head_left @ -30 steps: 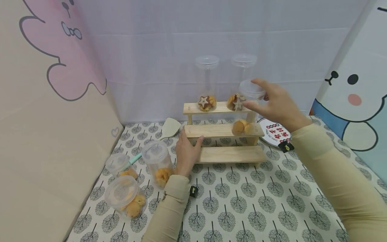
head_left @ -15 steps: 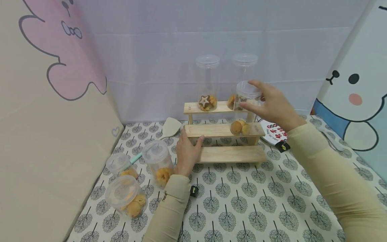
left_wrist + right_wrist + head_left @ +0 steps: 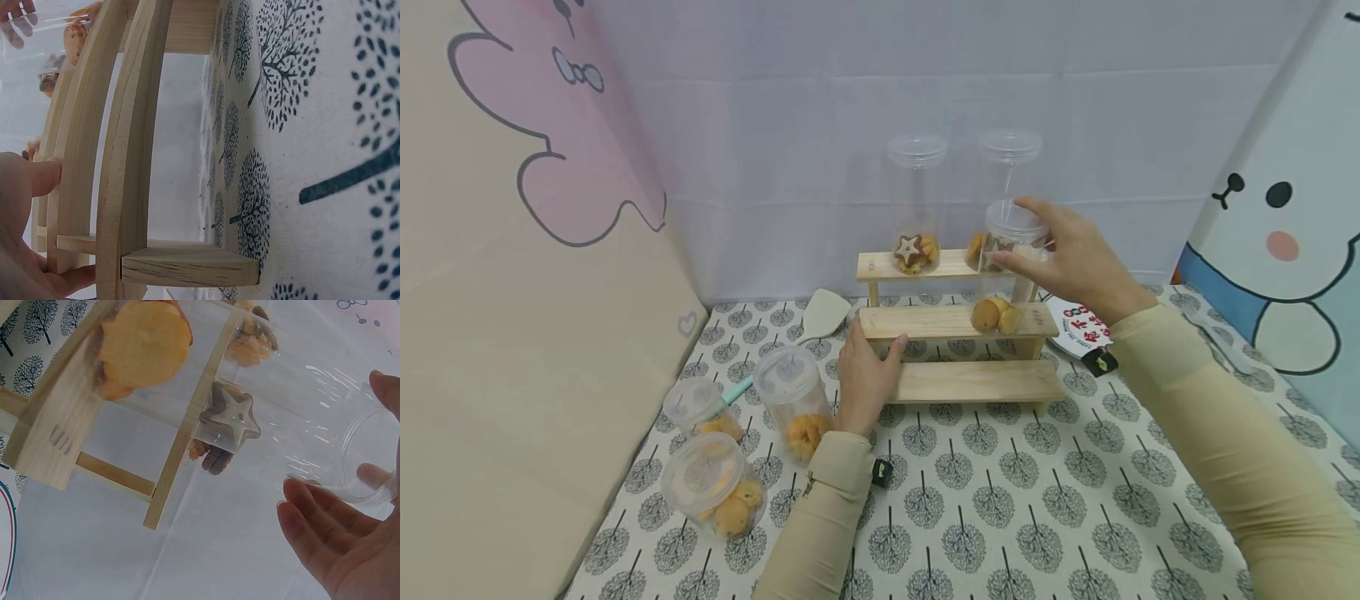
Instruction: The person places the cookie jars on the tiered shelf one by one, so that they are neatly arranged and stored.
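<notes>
Your right hand (image 3: 1078, 262) curls its thumb and fingers round the top of the clear jar (image 3: 1003, 287), clasping it near the lid (image 3: 1015, 218). The jar is on the right part of the middle shelf (image 3: 925, 322), its long axis upright, lid up, cookies (image 3: 992, 317) at the bottom, roughly parallel to the tall jar (image 3: 1011, 175) behind. Your left hand (image 3: 865, 379) grips the wooden rack (image 3: 966, 382) at its left end, thumb on the front.

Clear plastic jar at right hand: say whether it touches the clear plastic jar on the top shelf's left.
Apart. Head view: pale cloth shows between lower jar and upper jar.
</notes>
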`<state>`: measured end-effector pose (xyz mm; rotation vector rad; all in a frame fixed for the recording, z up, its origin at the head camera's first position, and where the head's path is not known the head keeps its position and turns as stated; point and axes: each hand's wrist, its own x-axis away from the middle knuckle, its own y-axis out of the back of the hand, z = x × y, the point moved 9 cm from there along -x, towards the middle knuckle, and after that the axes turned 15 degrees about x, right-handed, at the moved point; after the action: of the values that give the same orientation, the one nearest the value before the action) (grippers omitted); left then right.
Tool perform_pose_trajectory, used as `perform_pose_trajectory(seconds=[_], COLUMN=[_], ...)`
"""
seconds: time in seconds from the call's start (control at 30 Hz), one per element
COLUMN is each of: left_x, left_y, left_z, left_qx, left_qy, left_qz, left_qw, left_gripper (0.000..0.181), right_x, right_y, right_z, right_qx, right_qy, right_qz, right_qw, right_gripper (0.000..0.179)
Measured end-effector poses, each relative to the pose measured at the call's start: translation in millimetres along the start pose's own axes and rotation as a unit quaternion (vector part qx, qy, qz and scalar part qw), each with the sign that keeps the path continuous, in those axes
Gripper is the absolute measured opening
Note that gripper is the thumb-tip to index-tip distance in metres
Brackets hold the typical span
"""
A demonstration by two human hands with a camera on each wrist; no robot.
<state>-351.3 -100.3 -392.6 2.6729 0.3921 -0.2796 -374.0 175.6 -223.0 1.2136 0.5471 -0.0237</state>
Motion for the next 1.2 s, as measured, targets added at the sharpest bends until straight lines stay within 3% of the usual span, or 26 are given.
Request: perform_pose_trajectory(seconds=[0.37,0.93,1.2], left_x=[0.1,0.3,-0.4], left_y=[0.4,-0.2,-0.5], left_z=[-0.2,1.8,4.0], left_qx=[0.002,0.009,0.007], left_qy=[-0.007,0.010,0.017], left_qz=[-0.002,0.006,0.006], left_qw=[1.0000,0.9999,0.9998], left_gripper=[0.090,0.092,0.093], right_x=[-0.4,0.9,6.5], right_y=[-3.3,-4.5,-7.8], right_z=[-0.3,-2.0,-6.9], right_qx=[-0.001,-0.008,-0.026], right_qy=[-0.005,-0.008,-0.023], right_qz=[0.006,0.009,0.017], right_qw=[1.0000,0.9999,0.9993], right_gripper=[0.086,0.091,0.105])
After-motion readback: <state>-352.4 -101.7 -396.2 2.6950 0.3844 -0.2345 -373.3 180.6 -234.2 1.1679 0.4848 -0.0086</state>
